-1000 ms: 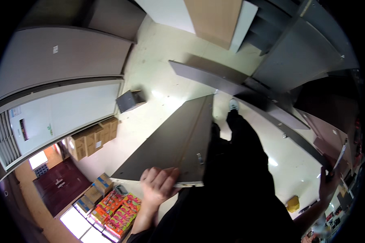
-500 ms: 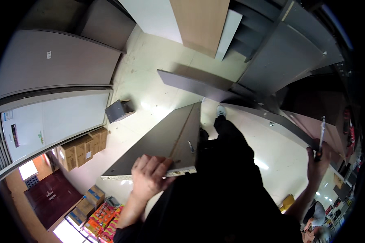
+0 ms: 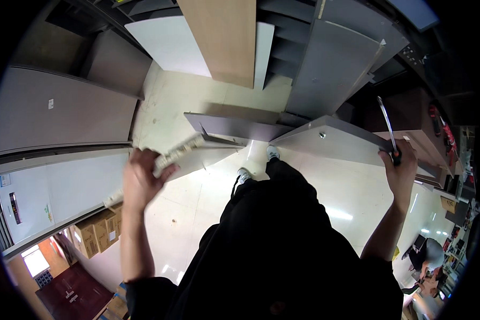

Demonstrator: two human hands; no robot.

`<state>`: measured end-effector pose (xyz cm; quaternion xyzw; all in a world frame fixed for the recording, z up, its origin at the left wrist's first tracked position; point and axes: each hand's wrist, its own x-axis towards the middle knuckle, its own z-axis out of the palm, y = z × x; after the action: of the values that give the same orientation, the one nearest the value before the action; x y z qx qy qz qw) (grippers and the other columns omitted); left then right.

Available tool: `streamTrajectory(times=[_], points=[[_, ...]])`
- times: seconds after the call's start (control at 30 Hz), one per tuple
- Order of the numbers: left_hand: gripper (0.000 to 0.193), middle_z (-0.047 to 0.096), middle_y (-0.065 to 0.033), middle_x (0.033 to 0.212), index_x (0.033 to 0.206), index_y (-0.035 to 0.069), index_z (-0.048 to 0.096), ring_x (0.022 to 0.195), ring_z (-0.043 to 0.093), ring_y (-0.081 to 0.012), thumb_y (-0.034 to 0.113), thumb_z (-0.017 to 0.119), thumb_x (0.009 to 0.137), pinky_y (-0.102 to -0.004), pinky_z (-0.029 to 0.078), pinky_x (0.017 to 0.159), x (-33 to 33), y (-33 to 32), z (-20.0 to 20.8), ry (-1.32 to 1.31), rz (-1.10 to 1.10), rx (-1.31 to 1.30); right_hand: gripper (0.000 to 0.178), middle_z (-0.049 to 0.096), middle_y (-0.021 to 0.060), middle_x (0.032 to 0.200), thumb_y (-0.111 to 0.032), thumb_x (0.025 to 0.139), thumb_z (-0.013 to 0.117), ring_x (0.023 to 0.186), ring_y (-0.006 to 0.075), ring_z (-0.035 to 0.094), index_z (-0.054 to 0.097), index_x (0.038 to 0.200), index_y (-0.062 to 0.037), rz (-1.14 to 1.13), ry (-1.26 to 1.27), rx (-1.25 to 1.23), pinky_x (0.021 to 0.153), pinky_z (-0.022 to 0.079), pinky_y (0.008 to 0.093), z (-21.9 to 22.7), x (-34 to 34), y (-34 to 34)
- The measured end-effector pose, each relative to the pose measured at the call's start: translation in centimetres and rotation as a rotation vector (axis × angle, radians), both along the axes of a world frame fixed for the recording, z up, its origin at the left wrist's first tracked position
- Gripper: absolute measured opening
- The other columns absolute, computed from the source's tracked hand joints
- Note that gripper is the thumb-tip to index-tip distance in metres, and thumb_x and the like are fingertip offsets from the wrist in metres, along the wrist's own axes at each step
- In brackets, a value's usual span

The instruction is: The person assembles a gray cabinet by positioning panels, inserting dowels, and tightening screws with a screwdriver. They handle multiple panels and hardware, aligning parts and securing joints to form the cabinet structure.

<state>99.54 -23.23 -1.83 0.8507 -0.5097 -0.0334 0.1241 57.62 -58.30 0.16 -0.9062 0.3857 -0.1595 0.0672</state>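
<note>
On the left, my left hand (image 3: 143,178) is closed round the edge of a grey board (image 3: 182,151). The board's pale, rough edge faces up, and its far end reaches toward the floor near my feet. My right hand (image 3: 403,164) grips a screwdriver (image 3: 388,124) by its dark handle, the metal shaft pointing up. That same hand is at the near end of a long grey panel (image 3: 338,143) standing on edge; whether the fingers also grip the panel cannot be made out. A small metal fitting (image 3: 322,135) sits on the panel's face.
Another grey panel (image 3: 234,127) stands on edge ahead of my feet. White and wood-coloured boards (image 3: 226,42) lean at the back, beside large grey panels (image 3: 330,64). Cartons (image 3: 98,232) and a pale cabinet (image 3: 85,181) are at left. Another person (image 3: 432,256) is at far right.
My left hand has swung the grey board from in front of my body out to the left and tilted it. The right hand stays by the panel, still holding the screwdriver.
</note>
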Motion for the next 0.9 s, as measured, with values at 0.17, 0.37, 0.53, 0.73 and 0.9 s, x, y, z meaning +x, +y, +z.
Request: streamTrajectory(times=[0.17, 0.37, 0.53, 0.73, 0.9], points=[[0.053, 0.063, -0.0175, 0.074, 0.081, 0.0, 0.067, 0.07, 0.063, -0.0374, 0.047, 0.085, 0.068, -0.0453, 0.051, 0.065, 7.0, -2.6, -1.3, -0.079, 0.06, 0.017, 0.037, 0.06, 0.0122, 0.083, -0.027, 0.075, 0.082, 0.073, 0.0312, 0.059, 0.063, 0.098, -0.0044, -0.046, 0.034, -0.032, 0.068, 0.045, 0.0394, -0.3, -0.2, -0.9], [0.054, 0.067, -0.0194, 0.072, 0.083, 0.0, 0.07, 0.07, 0.067, -0.0369, 0.051, 0.082, 0.071, -0.043, 0.053, 0.067, 11.0, -5.3, -1.2, -0.018, 0.076, 0.033, 0.041, 0.064, 0.0145, 0.091, -0.03, 0.076, 0.081, 0.084, 0.0367, 0.06, 0.064, 0.104, -0.0048, -0.075, 0.029, -0.168, 0.077, 0.047, 0.0436, -1.6, 0.0, -2.1], [0.051, 0.068, -0.0198, 0.075, 0.081, 0.0, 0.07, 0.072, 0.067, -0.0366, 0.048, 0.082, 0.071, -0.0429, 0.053, 0.068, 10.6, -5.3, -0.7, -0.018, 0.121, 0.062, 0.039, 0.066, 0.0165, 0.095, -0.031, 0.08, 0.077, 0.085, 0.0381, 0.061, 0.065, 0.107, -0.005, -0.077, 0.047, -0.118, 0.08, 0.047, 0.0447, -0.9, -0.4, -2.0], [0.051, 0.066, -0.0189, 0.081, 0.073, 0.0, 0.065, 0.081, 0.064, -0.0351, 0.048, 0.081, 0.071, -0.0449, 0.052, 0.071, 6.1, -2.0, -1.0, -0.175, -0.012, -0.017, 0.031, 0.064, 0.0109, 0.077, -0.029, 0.087, 0.073, 0.073, 0.0266, 0.061, 0.069, 0.106, -0.0047, -0.001, -0.067, 0.187, 0.071, 0.047, 0.035, 0.6, -1.7, 1.2], [0.045, 0.064, -0.0163, 0.079, 0.072, 0.0, 0.064, 0.082, 0.062, -0.0353, 0.041, 0.082, 0.071, -0.0441, 0.053, 0.072, 0.5, 0.2, 0.0, -0.131, -0.057, -0.009, 0.024, 0.055, 0.0005, 0.074, -0.023, 0.095, 0.064, 0.071, 0.0118, 0.05, 0.068, 0.111, -0.004, -0.082, -0.132, 0.455, 0.069, 0.044, 0.0276, 2.7, -3.2, 2.9]])
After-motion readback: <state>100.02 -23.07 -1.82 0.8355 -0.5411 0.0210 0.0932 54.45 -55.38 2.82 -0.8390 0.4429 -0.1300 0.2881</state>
